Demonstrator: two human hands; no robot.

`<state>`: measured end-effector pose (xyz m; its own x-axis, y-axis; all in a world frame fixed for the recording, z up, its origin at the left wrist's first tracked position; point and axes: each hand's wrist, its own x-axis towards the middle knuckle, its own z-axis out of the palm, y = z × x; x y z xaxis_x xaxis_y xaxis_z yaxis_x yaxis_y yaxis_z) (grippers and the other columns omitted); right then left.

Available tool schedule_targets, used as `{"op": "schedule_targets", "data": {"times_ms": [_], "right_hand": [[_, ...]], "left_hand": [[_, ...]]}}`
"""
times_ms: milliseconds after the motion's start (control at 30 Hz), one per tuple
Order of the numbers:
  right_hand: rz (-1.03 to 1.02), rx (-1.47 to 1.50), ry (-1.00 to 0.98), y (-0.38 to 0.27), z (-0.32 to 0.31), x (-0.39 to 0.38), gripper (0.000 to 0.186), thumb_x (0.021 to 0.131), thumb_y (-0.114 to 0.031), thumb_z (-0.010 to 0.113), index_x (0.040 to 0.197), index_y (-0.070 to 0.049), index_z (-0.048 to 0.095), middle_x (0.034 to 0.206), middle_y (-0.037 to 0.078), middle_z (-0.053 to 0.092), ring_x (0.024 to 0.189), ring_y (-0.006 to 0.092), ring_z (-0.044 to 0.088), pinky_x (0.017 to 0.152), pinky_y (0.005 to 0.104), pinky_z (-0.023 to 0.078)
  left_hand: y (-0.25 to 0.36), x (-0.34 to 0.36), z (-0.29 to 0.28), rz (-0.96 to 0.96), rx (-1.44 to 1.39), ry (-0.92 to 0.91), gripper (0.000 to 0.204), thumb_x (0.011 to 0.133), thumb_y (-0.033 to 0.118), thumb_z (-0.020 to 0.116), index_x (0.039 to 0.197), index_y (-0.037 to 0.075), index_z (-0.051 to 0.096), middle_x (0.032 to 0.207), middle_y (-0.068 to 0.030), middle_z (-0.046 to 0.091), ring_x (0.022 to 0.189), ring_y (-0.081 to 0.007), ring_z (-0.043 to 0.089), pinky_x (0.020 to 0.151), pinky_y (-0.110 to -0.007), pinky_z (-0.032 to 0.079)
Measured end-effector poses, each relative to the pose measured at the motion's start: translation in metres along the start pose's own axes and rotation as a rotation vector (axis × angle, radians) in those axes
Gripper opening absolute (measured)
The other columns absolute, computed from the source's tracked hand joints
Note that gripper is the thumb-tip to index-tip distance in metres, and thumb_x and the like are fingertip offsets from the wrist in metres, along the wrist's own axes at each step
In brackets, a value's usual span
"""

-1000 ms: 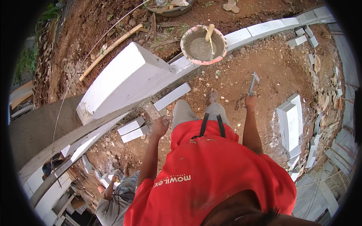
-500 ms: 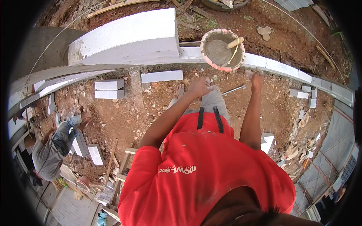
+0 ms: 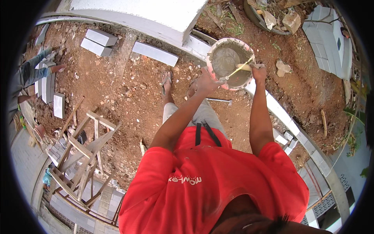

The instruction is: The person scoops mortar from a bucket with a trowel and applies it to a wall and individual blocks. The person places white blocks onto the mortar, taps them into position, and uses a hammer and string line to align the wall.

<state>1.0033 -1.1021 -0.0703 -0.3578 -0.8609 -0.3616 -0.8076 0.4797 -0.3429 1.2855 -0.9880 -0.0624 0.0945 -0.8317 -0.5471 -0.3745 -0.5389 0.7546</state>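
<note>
A pinkish bucket [image 3: 209, 61] sits at the low white block wall, in front of me. Grey wet mortar [image 3: 226, 59] fills much of it. Inside leans a tool with a pale wooden handle [image 3: 244, 67], its lower end hidden in the mortar. A thin yellow bail [image 3: 238, 69] crosses the opening. My left hand [image 3: 209, 82] is closed at the near left rim, by one end of the bail. At the right rim my right hand [image 3: 258, 72] is closed, fingers curled over the edge beside the wooden handle.
A long-handled metal tool [image 3: 219, 101] lies near my feet. White blocks [image 3: 155, 53] rest on the rubble ground to the left. A wooden trestle [image 3: 83, 152] stands behind left; another person's legs [image 3: 41, 72] show far left. Beyond the wall is a basin with stones [image 3: 269, 19].
My view has turned right. Both hands have come to the bucket's rim, the left from in front of my body and the right from the wall top beside it.
</note>
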Motion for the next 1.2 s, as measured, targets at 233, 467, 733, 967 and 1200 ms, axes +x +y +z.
{"op": "schedule_targets", "data": {"times_ms": [233, 467, 733, 967, 1200], "right_hand": [[-0.077, -0.221, -0.643, -0.016, 0.040, -0.038, 0.063, 0.093, -0.044, 0.068, 0.118, 0.014, 0.066, 0.098, 0.026, 0.075, 0.083, 0.0347, 0.075, 0.070, 0.0426, 0.057], [-0.151, -0.340, -0.509, -0.014, -0.027, -0.048, 0.068, 0.086, -0.052, 0.072, 0.118, 0.008, 0.069, 0.110, 0.028, 0.072, 0.103, 0.0420, 0.071, 0.090, 0.0481, 0.053], [-0.227, -0.510, -0.577, -0.013, 0.004, -0.048, 0.056, 0.080, -0.039, 0.076, 0.107, 0.010, 0.073, 0.106, 0.037, 0.070, 0.108, 0.0471, 0.069, 0.094, 0.0491, 0.055], [0.061, 0.160, -0.809, 0.016, 0.037, -0.075, 0.032, 0.089, -0.027, 0.073, 0.107, -0.001, 0.069, 0.079, 0.011, 0.068, 0.055, 0.0180, 0.061, 0.047, 0.0338, 0.048], [0.376, 0.666, -1.105, 0.003, -0.028, -0.113, 0.036, 0.094, -0.028, 0.058, 0.120, -0.004, 0.062, 0.067, 0.001, 0.052, 0.045, 0.0124, 0.047, 0.038, 0.0275, 0.040]], "left_hand": [[-0.059, 0.073, 0.039, -0.077, -0.502, 0.123, 0.042, 0.083, 0.028, 0.078, 0.116, 0.003, 0.070, 0.105, -0.0156, 0.076, 0.098, -0.0303, 0.074, 0.087, -0.041, 0.056], [-0.063, 0.097, 0.026, -0.111, -0.352, 0.020, 0.029, 0.073, 0.022, 0.077, 0.095, 0.005, 0.068, 0.085, -0.0127, 0.074, 0.086, -0.0329, 0.072, 0.081, -0.043, 0.057], [-0.043, 0.090, 0.011, -0.102, -0.216, 0.049, 0.039, 0.073, 0.025, 0.077, 0.108, 0.008, 0.073, 0.096, -0.0187, 0.076, 0.095, -0.0360, 0.073, 0.087, -0.044, 0.058], [-0.102, 0.117, 0.054, 0.091, -0.209, 0.059, 0.043, 0.073, 0.026, 0.083, 0.112, 0.010, 0.074, 0.094, -0.0160, 0.077, 0.092, -0.0333, 0.074, 0.086, -0.042, 0.058], [-0.039, 0.081, 0.000, -0.172, -0.362, -0.055, 0.044, 0.077, 0.023, 0.085, 0.116, 0.004, 0.073, 0.096, -0.0107, 0.079, 0.089, -0.0205, 0.075, 0.082, -0.035, 0.059]]}}
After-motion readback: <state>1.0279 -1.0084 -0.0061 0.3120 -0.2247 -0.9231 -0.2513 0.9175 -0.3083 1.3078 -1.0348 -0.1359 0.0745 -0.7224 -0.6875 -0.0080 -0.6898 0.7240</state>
